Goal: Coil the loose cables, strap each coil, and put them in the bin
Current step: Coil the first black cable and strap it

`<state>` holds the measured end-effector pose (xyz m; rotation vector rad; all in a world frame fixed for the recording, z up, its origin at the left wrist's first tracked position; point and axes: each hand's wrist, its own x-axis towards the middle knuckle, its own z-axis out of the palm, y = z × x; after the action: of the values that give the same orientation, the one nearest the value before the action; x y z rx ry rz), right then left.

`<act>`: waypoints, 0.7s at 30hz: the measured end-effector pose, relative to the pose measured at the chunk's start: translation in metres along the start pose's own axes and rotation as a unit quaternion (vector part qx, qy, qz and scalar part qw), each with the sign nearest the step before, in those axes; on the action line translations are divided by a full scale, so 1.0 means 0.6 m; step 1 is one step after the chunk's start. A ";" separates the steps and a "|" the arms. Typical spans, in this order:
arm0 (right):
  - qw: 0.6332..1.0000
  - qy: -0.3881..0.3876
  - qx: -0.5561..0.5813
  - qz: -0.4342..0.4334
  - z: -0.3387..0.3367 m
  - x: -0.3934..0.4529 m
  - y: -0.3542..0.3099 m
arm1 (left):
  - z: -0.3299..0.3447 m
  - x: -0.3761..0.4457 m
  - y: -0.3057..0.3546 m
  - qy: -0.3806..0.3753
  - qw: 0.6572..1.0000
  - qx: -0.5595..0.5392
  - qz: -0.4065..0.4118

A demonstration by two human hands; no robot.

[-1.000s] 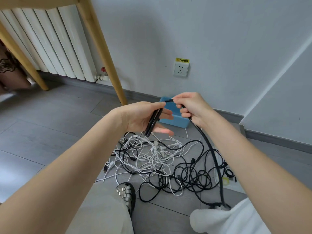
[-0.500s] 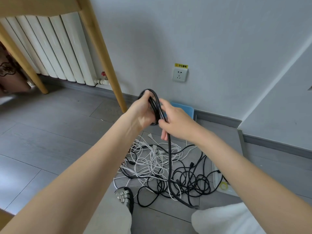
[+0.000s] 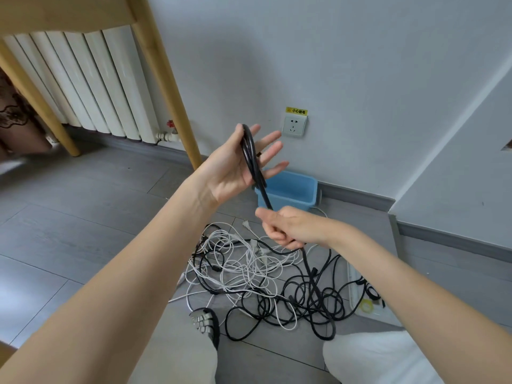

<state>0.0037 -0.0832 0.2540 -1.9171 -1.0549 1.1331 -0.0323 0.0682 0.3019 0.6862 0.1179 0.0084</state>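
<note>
Our left hand (image 3: 235, 167) is up with palm showing and fingers spread straight, a few loops of the thick black cable (image 3: 252, 159) draped across it, nothing clamped. To coil well, we'd judge each new loop should match the ones already there, laid flat without twist. Lower right, our right hand (image 3: 288, 227) curls round the same cable, feeding it up from the tangled pile (image 3: 266, 281) on the floor. The blue bin (image 3: 291, 191) waits by the wall.

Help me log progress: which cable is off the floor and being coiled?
The thick black cable, looped over the left hand and gripped by the right hand; the white cables lie tangled on the floor.
</note>
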 end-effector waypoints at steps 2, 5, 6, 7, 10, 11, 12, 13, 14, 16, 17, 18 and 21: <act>0.993 0.000 -0.111 0.033 -0.002 0.007 0.019 | -0.001 -0.011 -0.001 -0.089 0.993 0.028 -0.077; 0.971 0.008 -0.227 0.077 -0.016 0.014 0.042 | -0.010 -0.024 -0.017 -0.249 0.939 0.023 -0.235; 0.964 0.023 -0.251 0.088 -0.024 0.015 0.046 | -0.011 -0.028 -0.024 -0.270 0.923 0.043 -0.269; 0.957 0.049 -0.267 0.098 -0.037 0.016 0.051 | -0.012 -0.033 -0.031 -0.279 0.912 0.083 -0.290; 0.944 0.180 -0.258 0.101 -0.079 0.012 0.064 | -0.016 -0.046 -0.041 -0.278 0.886 0.195 -0.314; 0.935 0.227 -0.254 0.098 -0.092 0.009 0.065 | -0.020 -0.049 -0.041 -0.276 0.879 0.210 -0.326; 0.926 0.264 -0.251 0.098 -0.101 0.008 0.066 | -0.024 -0.050 -0.041 -0.273 0.873 0.219 -0.339; 0.919 0.288 -0.252 0.092 -0.106 0.008 0.063 | -0.029 -0.050 -0.042 -0.270 0.869 0.225 -0.348; 0.914 0.303 -0.253 0.090 -0.107 0.011 0.062 | -0.032 -0.050 -0.044 -0.270 0.865 0.230 -0.354; 0.908 0.324 -0.254 0.080 -0.102 0.021 0.061 | -0.032 -0.048 -0.052 -0.285 0.850 0.232 -0.378; 0.905 0.333 -0.253 0.078 -0.099 0.028 0.060 | -0.030 -0.047 -0.059 -0.297 0.838 0.233 -0.393; 0.903 0.341 -0.249 0.078 -0.096 0.032 0.059 | -0.028 -0.046 -0.065 -0.307 0.829 0.236 -0.404; 0.893 0.369 -0.239 0.094 -0.099 0.038 0.047 | -0.031 -0.046 -0.066 -0.294 0.835 0.240 -0.398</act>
<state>0.0727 -0.0843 0.2459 -2.5675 -0.7508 0.1399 -0.0628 0.0481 0.2658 1.0704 -0.2066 -1.0688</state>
